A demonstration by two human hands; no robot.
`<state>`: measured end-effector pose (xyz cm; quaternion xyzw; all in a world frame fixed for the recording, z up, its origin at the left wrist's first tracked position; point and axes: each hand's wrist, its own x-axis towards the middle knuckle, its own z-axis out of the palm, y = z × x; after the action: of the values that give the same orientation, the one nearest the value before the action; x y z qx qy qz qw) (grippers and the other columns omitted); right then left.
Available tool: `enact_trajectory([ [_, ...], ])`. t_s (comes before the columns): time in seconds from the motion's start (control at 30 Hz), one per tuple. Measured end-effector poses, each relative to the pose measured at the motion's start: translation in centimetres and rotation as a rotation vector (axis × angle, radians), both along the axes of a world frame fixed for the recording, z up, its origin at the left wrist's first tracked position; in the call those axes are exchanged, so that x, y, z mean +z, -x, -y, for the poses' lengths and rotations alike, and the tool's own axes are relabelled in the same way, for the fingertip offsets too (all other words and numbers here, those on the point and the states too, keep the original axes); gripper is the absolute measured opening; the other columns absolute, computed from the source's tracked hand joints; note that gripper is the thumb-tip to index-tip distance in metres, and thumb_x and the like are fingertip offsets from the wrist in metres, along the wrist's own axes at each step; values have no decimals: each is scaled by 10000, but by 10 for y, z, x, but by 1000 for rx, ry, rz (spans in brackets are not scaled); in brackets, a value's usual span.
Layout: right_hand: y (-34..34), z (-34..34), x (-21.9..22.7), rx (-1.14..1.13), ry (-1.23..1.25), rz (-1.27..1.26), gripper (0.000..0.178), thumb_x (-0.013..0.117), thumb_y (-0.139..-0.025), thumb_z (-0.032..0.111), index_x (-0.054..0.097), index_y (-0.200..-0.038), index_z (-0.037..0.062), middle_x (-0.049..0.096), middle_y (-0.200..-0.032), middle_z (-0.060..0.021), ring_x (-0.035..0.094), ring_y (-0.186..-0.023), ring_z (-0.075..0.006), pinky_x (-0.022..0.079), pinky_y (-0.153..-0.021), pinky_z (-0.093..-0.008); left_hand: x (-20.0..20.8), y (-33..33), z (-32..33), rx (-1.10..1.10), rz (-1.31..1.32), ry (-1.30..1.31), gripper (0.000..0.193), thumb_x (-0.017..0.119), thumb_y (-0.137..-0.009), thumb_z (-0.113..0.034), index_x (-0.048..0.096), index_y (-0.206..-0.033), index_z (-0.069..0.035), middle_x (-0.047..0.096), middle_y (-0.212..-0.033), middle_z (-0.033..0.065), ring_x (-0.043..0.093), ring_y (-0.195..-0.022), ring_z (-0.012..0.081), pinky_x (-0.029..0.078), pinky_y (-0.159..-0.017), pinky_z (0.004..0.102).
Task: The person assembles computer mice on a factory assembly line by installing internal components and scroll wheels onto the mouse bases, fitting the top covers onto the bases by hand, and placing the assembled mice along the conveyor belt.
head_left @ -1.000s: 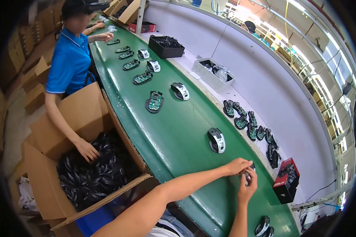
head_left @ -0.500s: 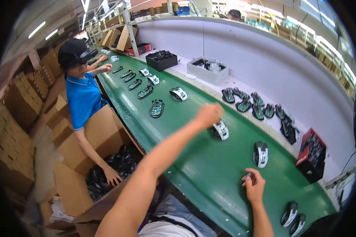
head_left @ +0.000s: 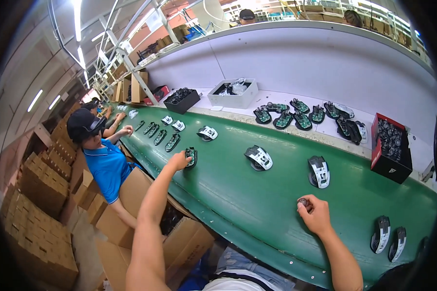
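Observation:
My left hand (head_left: 180, 160) reaches far across the green belt, its fingers closed on the edge of a mouse base with a green circuit board (head_left: 191, 157). My right hand (head_left: 316, 214) hovers over the near side of the belt. A small dark round part, which looks like a mouse scroll wheel (head_left: 303, 201), is pinched between its thumb and fingers. Beyond that hand lies a black-and-white mouse shell (head_left: 319, 172); a second mouse shell (head_left: 259, 158) lies further left. Further mouse bases (head_left: 172, 141) stand in rows past my left hand.
A red-and-black box of small dark round parts (head_left: 389, 143) stands at the right on the ledge, near several mouse bases with boards (head_left: 303, 120). A white bin (head_left: 232, 95) and a black bin (head_left: 181, 100) are further back. A co-worker in blue (head_left: 108, 167) stands left beside a carton (head_left: 189, 247).
My left hand has moved left from a white mouse shell to the mouse base with the green board. My right hand still pinches the small round part. The view has turned.

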<state>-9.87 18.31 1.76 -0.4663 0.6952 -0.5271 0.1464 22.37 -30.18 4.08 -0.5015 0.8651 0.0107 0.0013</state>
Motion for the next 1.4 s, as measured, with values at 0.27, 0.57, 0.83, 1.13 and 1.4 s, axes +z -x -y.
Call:
enact_trajectory([
  [0.27,4,1,-8,-69,-54,-52,283,705,-846,184,576,-674,0,644,-609,-46,583,-549,-88,443,-509,-248,38,81,-199,-590,162,-95,463,564,-932,-428,515,-1165,-31,658,-743,242,651,-710,439,520,-630,537],
  [0.57,15,-19,7,-241,115,-121,427,781,-769,113,421,-556,29,619,-785,-73,505,-603,-104,401,-526,-260,17,184,-331,-1150,13,-103,480,576,-922,-429,467,-1164,-28,668,-678,155,671,-612,375,530,-534,484],
  [0.83,49,-59,-4,-432,-4,-70,282,680,-902,218,643,-782,-34,614,-656,-62,544,-546,-100,435,-526,-264,2,258,-346,-1103,-228,-401,387,602,-908,-408,530,-1156,-120,677,-805,195,660,-775,414,521,-683,515],
  [1.13,17,-41,25,-370,-17,131,235,609,-935,91,659,-1146,2,657,-781,-36,628,-678,-77,499,-593,-211,-13,229,-325,-861,-844,-678,169,603,-899,-191,608,-1039,-97,650,-689,175,647,-647,358,508,-608,466],
  [1.4,6,-28,27,-257,-135,-261,385,704,-810,1,653,-1191,19,642,-765,-57,585,-657,-98,496,-606,-244,-28,221,-334,-1025,-904,-362,112,625,-860,-121,632,-969,-97,648,-659,98,640,-579,304,504,-520,425],
])
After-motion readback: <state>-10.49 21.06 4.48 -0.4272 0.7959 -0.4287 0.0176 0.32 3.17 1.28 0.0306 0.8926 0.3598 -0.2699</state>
